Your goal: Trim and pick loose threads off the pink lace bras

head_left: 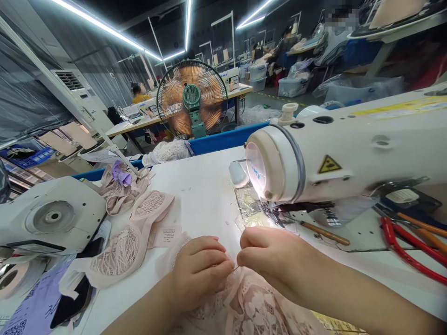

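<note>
A pale pink lace bra [260, 302] lies bunched under and in front of both hands, at the near edge of the table. My left hand [200, 270] rests on it from the left, its fingers bent and closed on the fabric. Close beside it, my right hand [275, 256] is closed in a pinch. A tiny dark sliver shows between the two hands, too small to name; what the right fingers pinch is hidden. The white sewing machine [335, 153] stands just beyond my right hand, its lamp lit over the needle area.
Another lace bra [118, 249] lies at left, near a phone [75, 300] and a second machine part [52, 216]. Red-handled scissors [401, 242] and a wooden-handled tool [326, 232] lie at right. A large fan [192, 97] stands beyond the white table [204, 195].
</note>
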Action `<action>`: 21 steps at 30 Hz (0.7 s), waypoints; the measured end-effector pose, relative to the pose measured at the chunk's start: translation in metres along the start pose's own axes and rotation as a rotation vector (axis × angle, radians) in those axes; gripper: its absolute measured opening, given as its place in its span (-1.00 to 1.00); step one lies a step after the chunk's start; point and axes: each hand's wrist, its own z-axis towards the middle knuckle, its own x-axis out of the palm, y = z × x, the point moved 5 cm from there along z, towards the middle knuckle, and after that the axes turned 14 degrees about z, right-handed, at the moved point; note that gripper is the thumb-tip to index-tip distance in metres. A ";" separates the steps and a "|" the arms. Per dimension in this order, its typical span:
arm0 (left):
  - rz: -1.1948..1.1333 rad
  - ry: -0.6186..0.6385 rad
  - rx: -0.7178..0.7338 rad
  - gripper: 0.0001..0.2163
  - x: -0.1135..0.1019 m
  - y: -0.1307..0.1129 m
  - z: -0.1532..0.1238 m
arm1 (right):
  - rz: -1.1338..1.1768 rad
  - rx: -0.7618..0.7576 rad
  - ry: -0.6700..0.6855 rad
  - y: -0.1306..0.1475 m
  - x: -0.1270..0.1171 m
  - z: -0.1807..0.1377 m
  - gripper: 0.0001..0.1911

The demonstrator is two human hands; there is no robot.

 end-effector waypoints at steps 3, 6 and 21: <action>-0.021 0.018 -0.001 -0.84 0.002 0.001 -0.001 | -0.044 0.001 0.001 -0.001 0.001 -0.001 -0.66; -0.057 0.032 -0.014 -0.83 0.004 0.002 -0.001 | -0.097 -0.007 -0.009 -0.003 0.003 -0.002 -0.70; -0.575 0.107 -0.400 -0.91 0.023 0.017 -0.003 | -0.025 -0.054 -0.047 -0.006 0.004 0.000 -0.81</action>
